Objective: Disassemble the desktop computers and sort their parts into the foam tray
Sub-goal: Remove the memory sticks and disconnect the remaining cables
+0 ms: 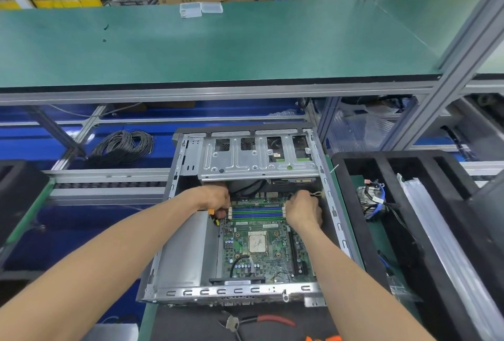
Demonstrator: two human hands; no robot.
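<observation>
Nearest the camera, a pair of red-handled pliers (246, 320) lay on a dark mat just in front of an open desktop computer case (234, 293). The case lay flat on the bench with its side panel off, showing a green motherboard (259, 256) with a bare square processor (257, 242) at its centre. Both bare forearms reached in from below. The left hand (215, 200) sat at the left end of the blue and green memory slots (256, 212), its fingers curled around a tool with a yellow and black handle (214, 216). The right hand (305, 209) sat at the right end of those slots, fingers bent down onto the board; whether they gripped anything could not be told. A silver drive cage (256, 162) spanned the far part of the case. To the right stood the black foam tray (362, 204), with a bundle of cables (373, 201) in one compartment. A coil of grey cable (122, 147) lay to the left, beyond the case.
</observation>
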